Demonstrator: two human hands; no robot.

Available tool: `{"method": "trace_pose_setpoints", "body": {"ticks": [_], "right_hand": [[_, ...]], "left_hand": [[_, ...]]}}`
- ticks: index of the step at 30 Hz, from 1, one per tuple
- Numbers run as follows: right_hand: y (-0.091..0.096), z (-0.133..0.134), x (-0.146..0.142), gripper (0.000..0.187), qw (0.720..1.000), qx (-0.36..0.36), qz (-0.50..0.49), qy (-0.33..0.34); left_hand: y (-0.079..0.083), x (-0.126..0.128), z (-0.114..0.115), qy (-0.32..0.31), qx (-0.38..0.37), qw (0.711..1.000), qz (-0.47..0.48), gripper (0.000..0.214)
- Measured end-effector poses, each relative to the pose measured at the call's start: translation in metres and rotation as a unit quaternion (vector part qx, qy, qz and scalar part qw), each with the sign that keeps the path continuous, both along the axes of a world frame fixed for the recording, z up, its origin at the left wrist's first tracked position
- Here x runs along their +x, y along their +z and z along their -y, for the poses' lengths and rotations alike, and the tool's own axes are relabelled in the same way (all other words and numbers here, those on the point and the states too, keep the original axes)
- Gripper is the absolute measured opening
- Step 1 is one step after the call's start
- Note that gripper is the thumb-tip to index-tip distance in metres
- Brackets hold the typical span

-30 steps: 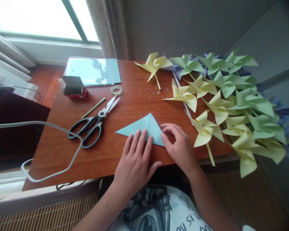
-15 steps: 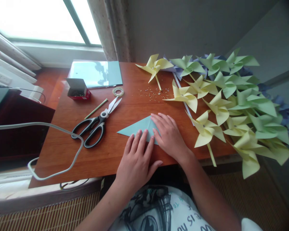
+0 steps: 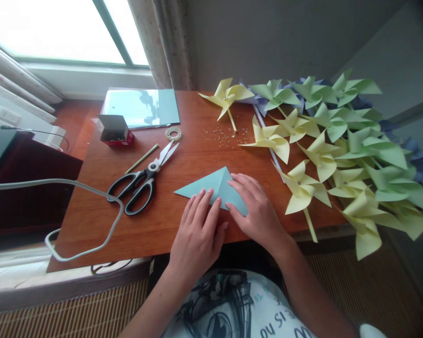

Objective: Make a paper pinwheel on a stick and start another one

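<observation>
A light blue sheet of paper (image 3: 216, 182), folded into a triangle with a crease up its middle, lies on the wooden table in front of me. My left hand (image 3: 199, 225) rests flat on its lower edge, fingers stretched out. At the paper's right side is my right hand (image 3: 255, 206), its fingers spread along the edge and thumb over the paper; the right corner is partly under the palm. Left of the paper lie scissors (image 3: 148, 176) with black and grey handles, blades apart.
Paper pinwheels (image 3: 299, 185) in yellow, green and purple crowd the right side. At the back left are blue sheets in a clear sleeve (image 3: 137, 107), a small open box (image 3: 117, 136), a tape roll (image 3: 173, 134) and a thin stick (image 3: 143, 158). A white cable (image 3: 102, 190) loops over the left edge.
My right hand has slid right and slightly down off the paper's top, uncovering more of its peak and right half. The left hand stays on the lower edge.
</observation>
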State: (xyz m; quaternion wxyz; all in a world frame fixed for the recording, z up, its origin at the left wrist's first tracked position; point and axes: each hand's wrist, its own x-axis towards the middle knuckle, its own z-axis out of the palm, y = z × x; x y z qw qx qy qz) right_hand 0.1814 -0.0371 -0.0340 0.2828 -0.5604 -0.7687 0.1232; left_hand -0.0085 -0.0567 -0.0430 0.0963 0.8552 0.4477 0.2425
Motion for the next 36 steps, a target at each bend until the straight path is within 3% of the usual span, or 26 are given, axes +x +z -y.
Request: {"method": "trace_pose_setpoints", "body": {"ticks": [5, 13, 26, 32, 36], "right_hand": [[-0.004, 0.014, -0.006, 0.046, 0.997, -0.041, 0.052, 0.032], [-0.003, 0.025, -0.007, 0.046, 0.997, -0.036, 0.060, 0.024], [-0.003, 0.023, 0.003, 0.024, 0.999, 0.022, 0.029, 0.033], [0.012, 0.026, -0.001, 0.022, 0.999, -0.002, 0.015, 0.038], [0.031, 0.031, 0.001, 0.019, 0.999, -0.017, -0.039, 0.028]], "left_hand": [[0.000, -0.006, 0.002, 0.010, 0.024, 0.996, 0.090, 0.040], [0.002, -0.013, -0.006, -0.020, 0.038, 0.998, 0.051, 0.035], [0.009, -0.017, -0.020, -0.047, 0.051, 0.998, 0.000, 0.025], [0.014, -0.015, -0.029, -0.050, 0.074, 0.995, -0.048, 0.018], [0.016, -0.016, -0.034, -0.047, 0.067, 0.996, -0.020, 0.018]]}}
